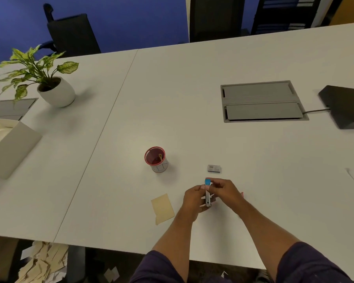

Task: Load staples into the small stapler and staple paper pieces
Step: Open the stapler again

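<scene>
Both hands meet low over the white table, holding a small stapler with a blue top and a silver metal body, which stands on end. My left hand grips its lower metal part. My right hand pinches it near the blue end. A small staple box lies just beyond the hands. A tan paper piece lies flat to the left of my left hand.
A red-rimmed cup stands left of the staple box. A potted plant and a white box are at the far left. A grey cable hatch and a black device lie at the back right. Paper scraps litter the floor.
</scene>
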Available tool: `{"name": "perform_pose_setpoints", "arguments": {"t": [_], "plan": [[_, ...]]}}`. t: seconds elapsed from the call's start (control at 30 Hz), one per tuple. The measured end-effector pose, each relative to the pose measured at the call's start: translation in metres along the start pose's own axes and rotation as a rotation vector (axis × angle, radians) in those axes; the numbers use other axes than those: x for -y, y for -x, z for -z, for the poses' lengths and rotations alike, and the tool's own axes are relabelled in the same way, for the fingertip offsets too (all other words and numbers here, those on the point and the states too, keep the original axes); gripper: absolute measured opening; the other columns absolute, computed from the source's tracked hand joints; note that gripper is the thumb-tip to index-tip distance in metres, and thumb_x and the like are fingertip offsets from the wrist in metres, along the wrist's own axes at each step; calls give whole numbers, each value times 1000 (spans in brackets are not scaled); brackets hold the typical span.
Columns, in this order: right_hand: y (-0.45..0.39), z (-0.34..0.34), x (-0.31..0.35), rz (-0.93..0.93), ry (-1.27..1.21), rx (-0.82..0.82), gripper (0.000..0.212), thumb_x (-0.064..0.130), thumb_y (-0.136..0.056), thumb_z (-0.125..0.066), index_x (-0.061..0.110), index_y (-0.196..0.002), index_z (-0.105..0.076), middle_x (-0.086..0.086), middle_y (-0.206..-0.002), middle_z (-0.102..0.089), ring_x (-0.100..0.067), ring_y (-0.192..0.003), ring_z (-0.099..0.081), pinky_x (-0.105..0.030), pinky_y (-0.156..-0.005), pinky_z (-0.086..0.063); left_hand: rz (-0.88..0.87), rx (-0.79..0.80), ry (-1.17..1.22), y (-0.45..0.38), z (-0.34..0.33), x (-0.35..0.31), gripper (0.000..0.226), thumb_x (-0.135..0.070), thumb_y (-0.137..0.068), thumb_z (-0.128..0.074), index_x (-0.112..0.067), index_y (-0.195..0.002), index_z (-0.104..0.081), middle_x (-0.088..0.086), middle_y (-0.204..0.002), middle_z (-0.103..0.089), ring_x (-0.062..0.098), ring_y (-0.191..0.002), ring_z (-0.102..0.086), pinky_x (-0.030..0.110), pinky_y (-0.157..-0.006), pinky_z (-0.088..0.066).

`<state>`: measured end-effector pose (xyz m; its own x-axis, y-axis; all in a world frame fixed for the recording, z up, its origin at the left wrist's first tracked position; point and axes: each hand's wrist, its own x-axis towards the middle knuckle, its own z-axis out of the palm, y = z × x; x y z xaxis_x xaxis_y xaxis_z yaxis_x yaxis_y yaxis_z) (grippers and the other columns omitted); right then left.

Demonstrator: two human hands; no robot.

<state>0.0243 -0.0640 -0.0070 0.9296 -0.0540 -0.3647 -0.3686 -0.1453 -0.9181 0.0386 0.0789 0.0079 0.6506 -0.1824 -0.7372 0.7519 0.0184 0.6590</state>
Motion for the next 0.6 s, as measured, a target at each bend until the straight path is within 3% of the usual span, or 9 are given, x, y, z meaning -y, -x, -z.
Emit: {"name": "perform_pose_setpoints", "arguments": {"t": [0.07,0.17,0.3,0.4,0.5,0.6], "plan": [[4,-6,9,34,30,-12,10,33,-92,-71,27,-96,-78,2,-87,-77,-13,-84,-74,-32,-83,-59,13,7,87,4,0,-3,21,-13,-101,-52,-10,-114,-67,17,-106,-74,33,-91,-74,45,-87,-58],[6,-17,23,63,110,-83,12,34,-95,-65,27,-91,-74,9,-91,-67,0,-85,-65,-14,-74,-49,13,27,239,11,-3,-10,23,-13,-101,-51,-7,-118,-65,13,-111,-73,34,-99,-70,43,-80,-59],[4,-31,32,49,118,-222,16,31,-97,-62,18,-105,-64,2,-108,-59,-10,-97,-62,-17,-77,-45,27,5,396,16,-11,-22,23,-13,-100,-54,-5,-117,-67,12,-109,-74,31,-106,-66,43,-85,-58],[4,-37,32,117,235,-291,24,28,-97,-62,12,-114,-67,2,-111,-58,-14,-96,-63,-9,-74,-42,48,-80,441,19,-15,-29,15,-7,-98,-55,-3,-103,-69,13,-99,-72,30,-95,-67,40,-74,-58],[7,-42,36,162,270,-340,31,26,-98,-60,10,-124,-64,0,-119,-55,-11,-97,-60,-4,-73,-40,34,-71,482,23,-17,-31,16,-7,-99,-53,-3,-99,-68,13,-100,-71,29,-94,-66,38,-75,-58],[11,-44,43,172,262,-336,36,27,-102,-53,10,-134,-55,4,-119,-50,-12,-102,-58,-14,-82,-43,16,-72,511,23,-18,-30,19,-10,-100,-53,0,-107,-68,16,-108,-70,28,-97,-67,35,-75,-59]]}}
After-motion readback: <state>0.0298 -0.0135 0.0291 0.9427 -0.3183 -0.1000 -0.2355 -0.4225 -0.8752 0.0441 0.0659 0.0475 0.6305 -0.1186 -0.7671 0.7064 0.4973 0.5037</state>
